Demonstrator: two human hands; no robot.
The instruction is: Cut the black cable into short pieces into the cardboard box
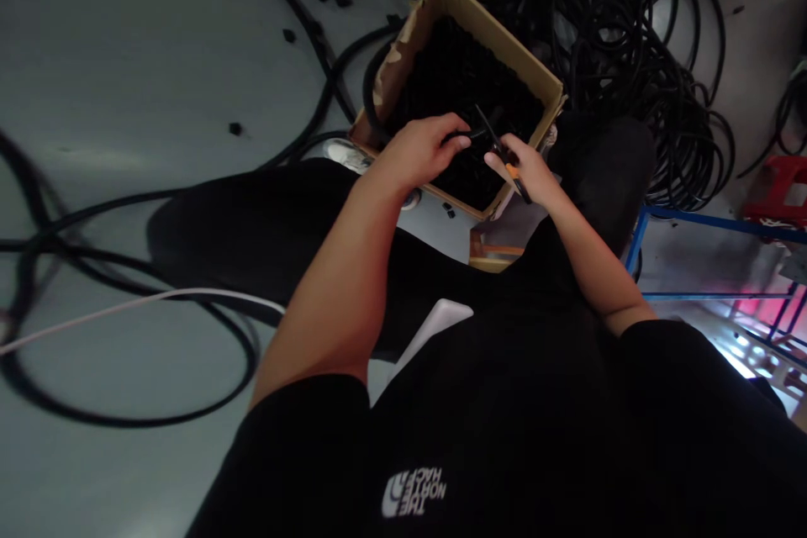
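My left hand [436, 145] is closed on a black rubber hose [465, 135], whose short end points out to the right from my thumb and fingers. My right hand [524, 166] grips a slim dark-bladed cutting tool [498, 144] with an orange and black handle. Its pointed blade slants up and left, close to the hose end; whether they touch, I cannot tell. Both hands are over the near part of an open cardboard box [504, 32]. Dark pieces [463, 67] fill the inside of the box, too dim to make out singly.
A large heap of coiled black hose [605, 42] lies behind the box on the right. More hose loops [145, 420] spread over the floor at left, with a white cable [189, 292]. Small black bits [235, 129] are scattered about. A blue frame [693, 218] and red stool [782, 185] stand at right.
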